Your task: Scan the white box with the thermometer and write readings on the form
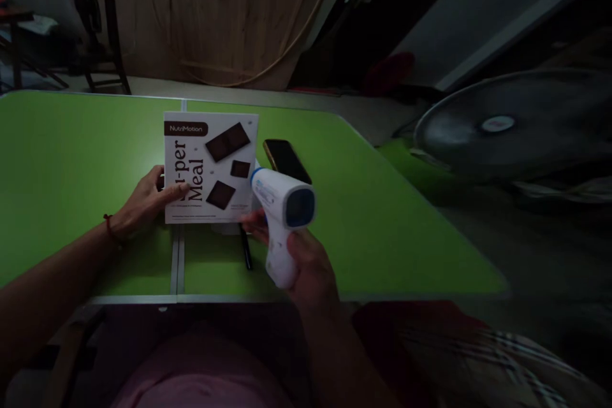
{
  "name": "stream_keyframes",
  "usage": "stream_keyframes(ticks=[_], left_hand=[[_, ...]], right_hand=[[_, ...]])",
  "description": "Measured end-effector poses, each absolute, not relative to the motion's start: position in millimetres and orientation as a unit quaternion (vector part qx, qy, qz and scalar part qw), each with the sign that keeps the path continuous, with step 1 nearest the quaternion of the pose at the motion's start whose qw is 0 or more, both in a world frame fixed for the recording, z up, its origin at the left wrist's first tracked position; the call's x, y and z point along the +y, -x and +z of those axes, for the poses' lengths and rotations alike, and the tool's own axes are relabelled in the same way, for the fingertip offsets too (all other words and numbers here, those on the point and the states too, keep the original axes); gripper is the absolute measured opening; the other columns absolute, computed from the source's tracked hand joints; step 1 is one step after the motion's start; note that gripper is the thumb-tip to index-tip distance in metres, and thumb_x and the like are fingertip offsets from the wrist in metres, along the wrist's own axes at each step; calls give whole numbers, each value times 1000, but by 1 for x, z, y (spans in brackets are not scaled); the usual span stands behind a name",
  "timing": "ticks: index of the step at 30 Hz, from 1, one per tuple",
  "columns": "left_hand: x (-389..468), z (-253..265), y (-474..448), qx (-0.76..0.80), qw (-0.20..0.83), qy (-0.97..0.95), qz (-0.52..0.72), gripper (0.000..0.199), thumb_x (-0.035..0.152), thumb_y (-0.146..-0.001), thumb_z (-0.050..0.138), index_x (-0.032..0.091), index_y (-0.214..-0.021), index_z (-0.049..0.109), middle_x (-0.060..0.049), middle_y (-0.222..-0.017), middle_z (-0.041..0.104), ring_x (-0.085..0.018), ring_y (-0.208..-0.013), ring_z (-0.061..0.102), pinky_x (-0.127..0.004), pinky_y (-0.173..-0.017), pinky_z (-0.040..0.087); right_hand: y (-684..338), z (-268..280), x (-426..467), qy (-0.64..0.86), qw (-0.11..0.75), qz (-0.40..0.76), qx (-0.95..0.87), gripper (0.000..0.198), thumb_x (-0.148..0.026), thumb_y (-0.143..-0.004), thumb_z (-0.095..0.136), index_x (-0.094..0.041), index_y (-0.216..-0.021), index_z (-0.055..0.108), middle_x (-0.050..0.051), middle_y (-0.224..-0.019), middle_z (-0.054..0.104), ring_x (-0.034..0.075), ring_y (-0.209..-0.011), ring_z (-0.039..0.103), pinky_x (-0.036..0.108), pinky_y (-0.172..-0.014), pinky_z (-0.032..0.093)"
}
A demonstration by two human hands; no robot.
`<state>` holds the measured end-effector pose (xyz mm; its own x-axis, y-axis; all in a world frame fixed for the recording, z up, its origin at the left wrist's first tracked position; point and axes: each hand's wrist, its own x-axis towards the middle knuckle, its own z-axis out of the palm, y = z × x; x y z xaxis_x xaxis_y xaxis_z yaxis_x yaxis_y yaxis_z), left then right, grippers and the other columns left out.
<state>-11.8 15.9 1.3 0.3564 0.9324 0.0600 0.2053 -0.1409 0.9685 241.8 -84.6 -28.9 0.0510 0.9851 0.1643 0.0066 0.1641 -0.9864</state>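
My left hand (155, 197) grips the left edge of a white box (229, 194) printed "NutriMotion" with pictures of chocolate pieces. Its thumb lies across the front and the box stands upright above the table. In my right hand (310, 261) is a white and blue infrared thermometer (280, 204), held by its handle with its dark screen facing me. The thermometer's front end is close to the right side of the box; whether they touch I cannot tell. Beneath the box a black pen (245, 248) lies partly hidden, and behind the thermometer rests a dark phone (287, 159).
The green folding table (382, 236) has a metal seam left of centre and a metal rim. Beyond it stand a dark chair (112, 44) and a wooden panel (229, 13). At the right is a large round metal lid-like disc (521, 121).
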Motion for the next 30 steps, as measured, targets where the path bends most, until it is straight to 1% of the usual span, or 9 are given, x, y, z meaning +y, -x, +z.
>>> stream_keyframes(ticks=[3,8,11,15,17,20,24,27,30], left_hand=[[18,0,13,438,491,-648,384,62,62,-78,74,16,-115,52,-18,-125,66,-33,-102,71,-48,-79,65],[29,-1,25,453,449,-629,444,59,61,-79,73,17,-113,52,-16,-120,68,-33,-101,71,-46,-75,64],[38,1,37,482,375,-630,480,62,60,-78,75,19,-116,49,-14,-118,67,-34,-103,70,-45,-74,65],[50,-2,50,509,290,-642,495,71,53,-73,83,22,-125,46,-14,-125,63,-36,-115,63,-46,-80,64],[55,-7,53,525,285,-648,473,77,54,-72,84,22,-131,45,-14,-125,62,-36,-111,64,-47,-77,64],[61,-15,57,537,288,-659,440,80,57,-75,81,21,-135,43,-16,-127,58,-33,-102,65,-45,-72,63],[58,-13,58,543,108,-666,500,86,58,-71,84,21,-135,39,-15,-132,47,-28,-101,59,-41,-70,58],[41,-3,47,469,-93,-697,535,66,50,-76,80,23,-124,44,-10,-124,47,-23,-100,54,-40,-73,54],[18,3,24,343,-163,-795,473,27,31,-87,65,23,-108,50,-5,-104,55,-22,-94,55,-38,-73,52]], right_hand=[[-261,-30,-76,504,521,435,-534,57,-66,-87,47,-20,-117,66,16,-123,70,33,-119,64,50,-94,54],[-278,-20,-44,610,381,438,-539,56,-60,-83,60,-18,-119,67,14,-115,73,32,-105,68,47,-89,55],[-275,-18,-21,717,263,312,-565,57,-53,-86,60,-13,-127,62,20,-124,68,35,-107,66,48,-85,55],[-271,-27,-6,768,164,128,-606,59,-43,-90,59,-5,-134,55,27,-133,58,39,-123,57,51,-94,52],[-273,-34,-8,756,173,65,-628,58,-40,-90,60,-3,-134,56,29,-134,57,40,-124,55,54,-97,50],[-275,-43,-16,671,278,-45,-686,42,-35,-93,56,-9,-125,63,23,-127,63,35,-116,60,53,-94,52],[-267,-54,-24,505,337,-63,-792,24,-29,-96,55,-16,-104,72,8,-78,73,19,-67,67,32,-63,54],[-258,-59,-25,468,312,-50,-825,22,-29,-89,64,-14,-103,73,4,-65,71,16,-54,62,28,-53,48],[-255,-58,-22,454,358,-3,-816,26,-21,-88,59,-17,-110,72,4,-73,74,15,-56,63,28,-56,50]])
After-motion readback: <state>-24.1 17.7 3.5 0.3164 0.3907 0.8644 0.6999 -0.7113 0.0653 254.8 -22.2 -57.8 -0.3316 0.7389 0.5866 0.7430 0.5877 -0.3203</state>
